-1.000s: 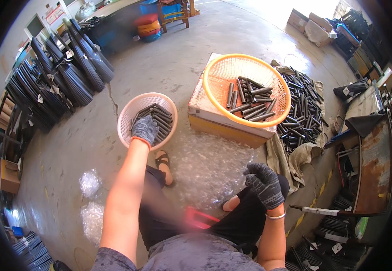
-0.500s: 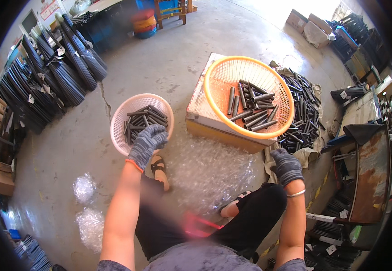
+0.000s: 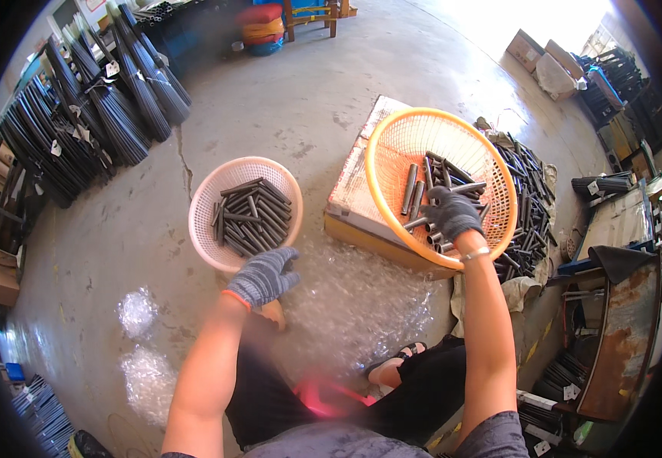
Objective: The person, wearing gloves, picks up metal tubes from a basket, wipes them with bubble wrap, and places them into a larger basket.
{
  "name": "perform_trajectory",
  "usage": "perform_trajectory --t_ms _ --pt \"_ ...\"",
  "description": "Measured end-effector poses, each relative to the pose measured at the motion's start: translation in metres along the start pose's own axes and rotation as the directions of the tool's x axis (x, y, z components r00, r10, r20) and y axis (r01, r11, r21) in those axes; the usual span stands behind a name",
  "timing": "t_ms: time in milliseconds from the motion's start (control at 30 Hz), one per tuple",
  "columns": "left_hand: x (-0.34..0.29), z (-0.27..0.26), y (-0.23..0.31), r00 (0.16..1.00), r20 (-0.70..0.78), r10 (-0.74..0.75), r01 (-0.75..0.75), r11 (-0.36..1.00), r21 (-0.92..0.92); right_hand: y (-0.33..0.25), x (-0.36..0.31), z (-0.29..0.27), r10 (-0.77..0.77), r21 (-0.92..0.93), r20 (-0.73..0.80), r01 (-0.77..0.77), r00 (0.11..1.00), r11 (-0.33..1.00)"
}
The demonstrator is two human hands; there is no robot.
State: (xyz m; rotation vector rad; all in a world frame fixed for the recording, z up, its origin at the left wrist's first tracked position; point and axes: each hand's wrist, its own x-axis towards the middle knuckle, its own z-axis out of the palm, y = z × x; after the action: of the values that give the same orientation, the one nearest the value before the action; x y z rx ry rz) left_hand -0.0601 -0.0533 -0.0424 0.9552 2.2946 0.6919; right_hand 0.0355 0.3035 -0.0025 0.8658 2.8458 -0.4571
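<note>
My right hand [image 3: 453, 214], in a dark grey knit glove, reaches over the near rim of the orange plastic basket [image 3: 374, 164]. Its thumb and fingers are apart, down among the short dark metal tubes [image 3: 410, 188]; the fingertips are partly hidden against them. My left hand [image 3: 264, 276], gloved in grey with an orange cuff, hovers just off the near rim of the pale pink basket [image 3: 202, 229]. It is open, its fingers stretched to the right with nothing in them. Many short dark tubes [image 3: 255, 217] lie crisscross in that pink basket.
Under the orange basket stands a cardboard box [image 3: 354, 179]. A heap of dark tubes [image 3: 526, 202] lies on sheeting behind it to the right. Clear plastic wrap [image 3: 354, 305] covers floor between my feet, and plastic bundles [image 3: 148, 382] lie left. Long rod bundles [image 3: 117, 114] lean at far left.
My right hand has moved from beside my right knee up and forward into the orange basket. The left hand has drawn back from over the pink basket toward me. The view has shifted slightly.
</note>
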Motion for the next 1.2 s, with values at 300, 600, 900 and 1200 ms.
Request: perform_trajectory --t_ms 300,600,900,1200 --pt "0.001 -0.002 0.002 1.0 -0.002 0.002 -0.001 0.999 0.034 -0.023 0.084 0.078 0.176 -0.322 0.099 -0.136 0.979 0.937" --pt "0.001 0.001 0.001 0.999 -0.043 0.029 -0.022 0.988 0.151 0.025 0.114 0.106 0.335 0.638 0.053 -0.29 0.941 0.713" --pt "-0.002 -0.002 0.003 0.984 -0.177 0.028 -0.018 0.998 0.056 -0.001 -0.085 0.04 -0.087 0.962 -0.102 0.076 0.991 -0.263" --pt "-0.019 0.012 0.048 0.949 -0.139 0.281 -0.313 0.882 -0.352 -0.067 -0.215 0.073 -0.393 0.88 0.122 -0.282 0.911 -0.381"
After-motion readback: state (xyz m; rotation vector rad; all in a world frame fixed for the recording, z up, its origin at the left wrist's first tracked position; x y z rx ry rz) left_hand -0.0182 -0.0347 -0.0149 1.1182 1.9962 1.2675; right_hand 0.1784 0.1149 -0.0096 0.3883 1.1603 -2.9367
